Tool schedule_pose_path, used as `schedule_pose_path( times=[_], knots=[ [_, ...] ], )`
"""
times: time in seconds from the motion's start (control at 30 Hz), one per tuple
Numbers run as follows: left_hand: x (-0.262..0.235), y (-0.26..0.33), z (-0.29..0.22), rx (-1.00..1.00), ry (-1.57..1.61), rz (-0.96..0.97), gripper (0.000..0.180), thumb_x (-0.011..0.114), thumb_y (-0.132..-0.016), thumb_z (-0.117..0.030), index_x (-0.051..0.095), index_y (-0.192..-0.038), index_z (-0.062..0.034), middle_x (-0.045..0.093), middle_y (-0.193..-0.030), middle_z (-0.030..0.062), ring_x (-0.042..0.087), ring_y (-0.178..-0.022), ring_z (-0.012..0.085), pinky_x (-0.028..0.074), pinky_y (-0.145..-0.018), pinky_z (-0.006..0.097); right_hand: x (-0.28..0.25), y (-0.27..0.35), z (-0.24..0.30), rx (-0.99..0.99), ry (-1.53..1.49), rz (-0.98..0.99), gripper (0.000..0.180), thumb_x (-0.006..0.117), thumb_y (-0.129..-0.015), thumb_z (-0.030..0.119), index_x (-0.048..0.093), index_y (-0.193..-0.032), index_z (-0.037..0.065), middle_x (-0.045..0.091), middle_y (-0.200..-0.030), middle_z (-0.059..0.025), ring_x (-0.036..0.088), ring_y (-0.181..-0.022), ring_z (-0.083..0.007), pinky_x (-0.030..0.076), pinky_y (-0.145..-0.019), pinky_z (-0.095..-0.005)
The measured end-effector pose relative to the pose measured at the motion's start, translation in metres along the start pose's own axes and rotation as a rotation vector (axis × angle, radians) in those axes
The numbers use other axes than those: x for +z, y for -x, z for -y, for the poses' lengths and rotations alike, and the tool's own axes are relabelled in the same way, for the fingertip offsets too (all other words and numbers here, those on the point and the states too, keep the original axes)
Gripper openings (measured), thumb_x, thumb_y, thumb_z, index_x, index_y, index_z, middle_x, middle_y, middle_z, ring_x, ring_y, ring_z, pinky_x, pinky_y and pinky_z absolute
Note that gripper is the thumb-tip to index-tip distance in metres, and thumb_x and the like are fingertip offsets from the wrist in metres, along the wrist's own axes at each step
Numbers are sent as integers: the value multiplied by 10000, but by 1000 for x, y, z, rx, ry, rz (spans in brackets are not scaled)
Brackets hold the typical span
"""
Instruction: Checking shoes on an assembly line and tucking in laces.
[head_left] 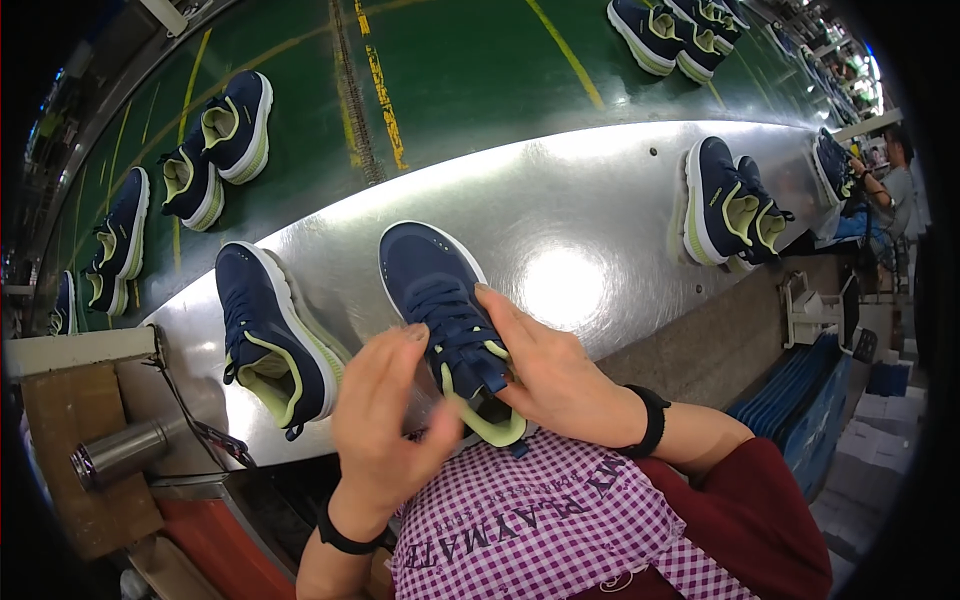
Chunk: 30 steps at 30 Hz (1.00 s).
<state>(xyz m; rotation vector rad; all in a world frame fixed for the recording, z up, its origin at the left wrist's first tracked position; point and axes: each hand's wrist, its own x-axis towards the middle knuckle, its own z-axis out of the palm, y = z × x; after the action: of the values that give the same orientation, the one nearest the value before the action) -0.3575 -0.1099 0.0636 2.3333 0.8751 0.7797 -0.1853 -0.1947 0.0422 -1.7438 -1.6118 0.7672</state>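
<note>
A navy sneaker (430,265) with a white sole and lime-green lining lies in front of me, its toe pointing away and its heel against my apron. My right hand (560,365) grips its right side, thumb by the laces and fingers partly hidden at the collar. My left hand (385,410) is at the shoe's left side, thumb and fingers apart, fingertips close to the laces; it is slightly blurred and nothing shows in it. To the left, a matching sneaker (265,330) stands on the metal worktop (340,235).
Beyond the worktop runs a green conveyor belt (480,70) with several similar sneakers (240,125). Another pair (720,205) stands at the worktop's right. A metal flask (120,453) lies at lower left. Blue panels (790,390) stack at right. A person (885,195) works at far right.
</note>
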Motion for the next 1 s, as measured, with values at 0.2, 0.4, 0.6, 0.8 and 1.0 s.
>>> schedule_pose_path(
  times=[0.2, 0.4, 0.6, 0.8, 1.0],
  knots=[
    [18, 16, 4, 12, -2, 44, 746, 762, -625, -15, 486, -1312, 80, 627, -1189, 198, 631, -1068, 325, 540, -875, 390, 0, 2, 0, -37, -14, -23, 688, 599, -768, 2, 300, -1380, -95, 474, -1280, -298, 623, -929, -457, 540, -768, -450],
    [29, 27, 1, -340, 391, -186, 883, 722, -658, -23, 308, -1431, 86, 569, -1292, 222, 619, -1098, 306, 523, -934, 426, 4, 4, -5, -4, -28, -22, 646, 549, -781, -12, 315, -1380, -71, 487, -1289, -292, 630, -926, -453, 548, -752, -449],
    [25, 30, 3, -261, 295, -100, 779, 703, -673, 25, 394, -1387, 60, 673, -1085, 163, 629, -1072, 286, 541, -901, 374, 3, 5, -1, -18, -52, -37, 639, 534, -783, -29, 324, -1386, -44, 502, -1296, -280, 638, -908, -452, 557, -741, -448],
    [23, 29, 2, -190, 345, -196, 706, 699, -691, 36, 429, -1342, 43, 612, -1183, 169, 612, -1073, 243, 559, -869, 350, 5, 4, -1, -30, -64, -40, 666, 542, -775, -45, 330, -1405, 2, 500, -1318, -284, 644, -896, -449, 559, -730, -445],
    [10, 43, 12, -157, 428, -116, 578, 699, -780, 20, 484, -1317, 35, 565, -1234, 149, 590, -1082, 191, 526, -859, 305, 8, 4, -3, -38, -105, -77, 666, 551, -777, -51, 353, -1408, 28, 505, -1316, -264, 650, -902, -433, 565, -727, -433]
  ],
)
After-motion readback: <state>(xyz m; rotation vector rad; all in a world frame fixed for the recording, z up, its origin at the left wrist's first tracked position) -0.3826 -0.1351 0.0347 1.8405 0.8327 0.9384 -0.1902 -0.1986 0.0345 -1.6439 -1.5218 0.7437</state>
